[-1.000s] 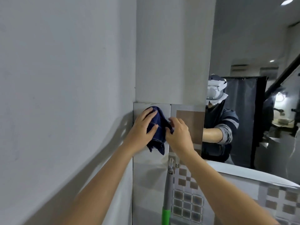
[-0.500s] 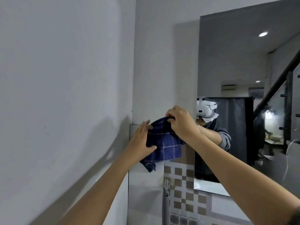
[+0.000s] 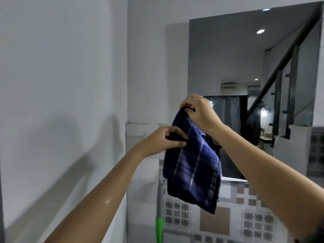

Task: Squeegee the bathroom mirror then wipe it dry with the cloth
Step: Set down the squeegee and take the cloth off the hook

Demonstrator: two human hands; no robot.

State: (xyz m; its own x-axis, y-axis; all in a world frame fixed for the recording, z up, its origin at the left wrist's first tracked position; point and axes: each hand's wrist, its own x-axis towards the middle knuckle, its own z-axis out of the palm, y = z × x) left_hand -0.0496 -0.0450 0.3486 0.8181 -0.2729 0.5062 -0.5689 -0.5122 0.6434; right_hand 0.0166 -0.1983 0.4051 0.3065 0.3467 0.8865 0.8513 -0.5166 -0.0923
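A dark blue checked cloth (image 3: 192, 169) hangs in the air in front of the mirror's lower left corner. My right hand (image 3: 199, 111) pinches its top corner, and my left hand (image 3: 164, 139) grips its left edge a little lower. The mirror (image 3: 228, 58) is a tall frameless pane on the wall to the right, reflecting a staircase and a dark curtain. A squeegee handle (image 3: 159, 207), grey with a green grip, stands upright against the tiled wall below the cloth; its blade is not in view.
A plain white wall (image 3: 61, 85) runs close along my left side and meets the mirror wall at a corner. Below the mirror the wall is covered with grey and brown patterned tiles (image 3: 215, 220).
Both hands have lifted the cloth away from the tiled wall and opened it out; it now hangs unfolded. My view has risen and swung right, showing more of the mirror.
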